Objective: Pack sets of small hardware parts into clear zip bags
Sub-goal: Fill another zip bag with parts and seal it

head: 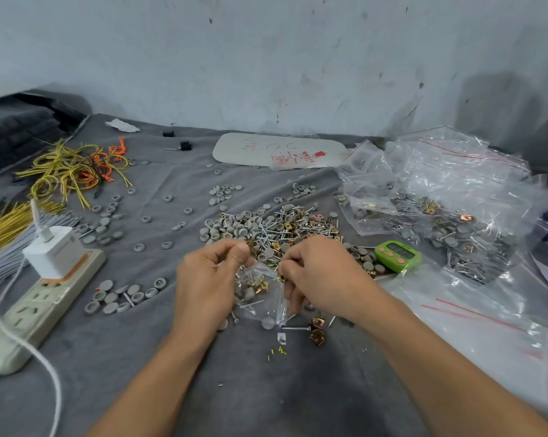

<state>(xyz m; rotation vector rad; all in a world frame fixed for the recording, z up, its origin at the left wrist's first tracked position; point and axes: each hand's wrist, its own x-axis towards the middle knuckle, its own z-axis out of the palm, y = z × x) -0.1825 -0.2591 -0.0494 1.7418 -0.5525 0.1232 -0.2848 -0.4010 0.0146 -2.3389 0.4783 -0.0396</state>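
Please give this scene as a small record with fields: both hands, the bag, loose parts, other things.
left hand: pinches the top of the small zip bag
right hand: pinches the same bag's other side
bag contents: grey caps, brass-coloured clips, screws
parts pile: loose on the grey cloth, behind the hands
filled bags: heaped at the right
green timer: right of the pile
power strip: far left, white charger plugged in

Green timer (397, 256), power strip (39, 313) with white charger (56, 250), yellow wires (67, 171), possibly cable offcuts

Grey caps (234, 223), green timer (397, 256), yellow wires (67, 171), grey cloth (171, 357)
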